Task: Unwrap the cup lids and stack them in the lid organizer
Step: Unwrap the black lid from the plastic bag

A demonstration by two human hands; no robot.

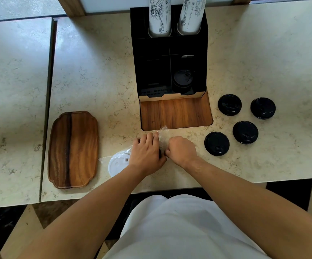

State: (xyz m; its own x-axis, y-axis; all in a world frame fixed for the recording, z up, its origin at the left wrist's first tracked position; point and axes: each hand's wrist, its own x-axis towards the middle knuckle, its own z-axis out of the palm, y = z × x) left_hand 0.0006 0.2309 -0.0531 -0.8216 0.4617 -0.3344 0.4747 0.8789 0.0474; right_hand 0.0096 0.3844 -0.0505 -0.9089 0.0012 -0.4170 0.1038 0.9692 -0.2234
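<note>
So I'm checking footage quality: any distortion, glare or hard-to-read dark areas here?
Head view: wide-angle bending bows the counter edges; soft daylight, faint shadows, no harsh glare; the black organizer interior is murky, so the lid stack inside barely shows; hands look sharp.

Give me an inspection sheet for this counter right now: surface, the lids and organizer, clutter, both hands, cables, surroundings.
Surface: pale marble counter, seam at left.
Job's things: black lid organizer with one black lid stack in its right front slot; four black lid stacks loose on the right; white lids in plastic wrap at the near edge.
Clutter: wooden tray on the left; two cup sleeves standing in the organizer's back.
Grippers: left hand and right hand both grip the wrap.
Cables: nothing seen.
Surroundings: window frame behind; dark floor below.
</note>
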